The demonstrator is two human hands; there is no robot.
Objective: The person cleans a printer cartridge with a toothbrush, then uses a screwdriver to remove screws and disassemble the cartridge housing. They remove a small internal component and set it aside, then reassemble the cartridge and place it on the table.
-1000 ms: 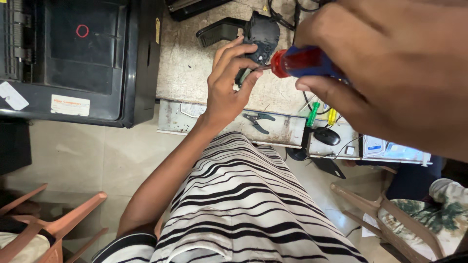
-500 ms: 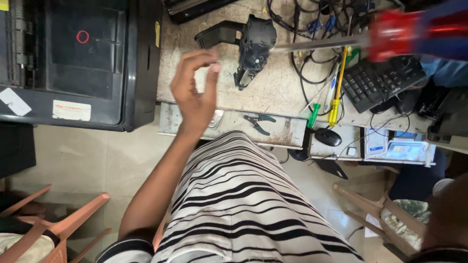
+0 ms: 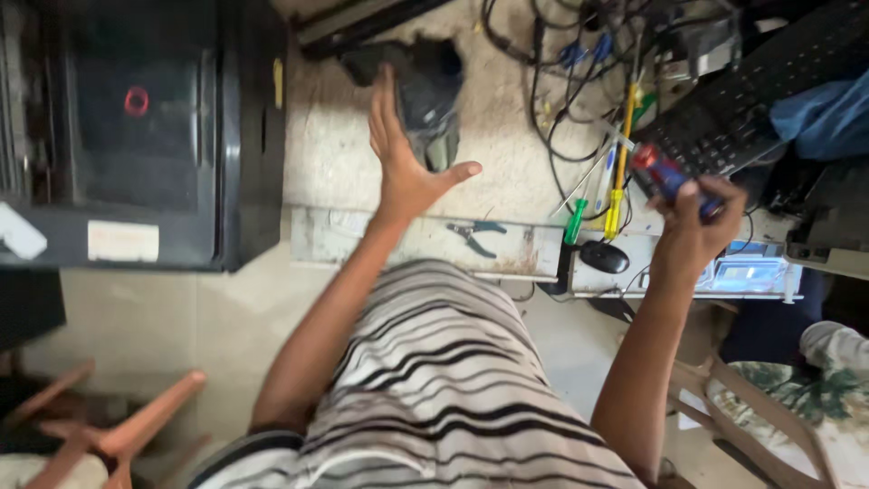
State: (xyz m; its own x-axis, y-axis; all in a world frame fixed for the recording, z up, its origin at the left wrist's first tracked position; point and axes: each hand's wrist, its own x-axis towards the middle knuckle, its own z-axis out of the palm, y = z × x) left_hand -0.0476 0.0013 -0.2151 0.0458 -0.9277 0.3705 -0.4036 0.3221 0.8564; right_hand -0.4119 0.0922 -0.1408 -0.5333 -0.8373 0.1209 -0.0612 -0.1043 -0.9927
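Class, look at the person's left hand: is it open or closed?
Open: the left hand has fingers spread, palm showing, beside the dark device on the worktop, gripping nothing.

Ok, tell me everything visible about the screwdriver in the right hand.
The screwdriver has a chunky red and blue handle that looks like plastic; a thin metal shaft points up and left over the worktop. The right hand grips the handle's lower end in a fist, above the edge of a black keyboard. Motion blur hides its tip.
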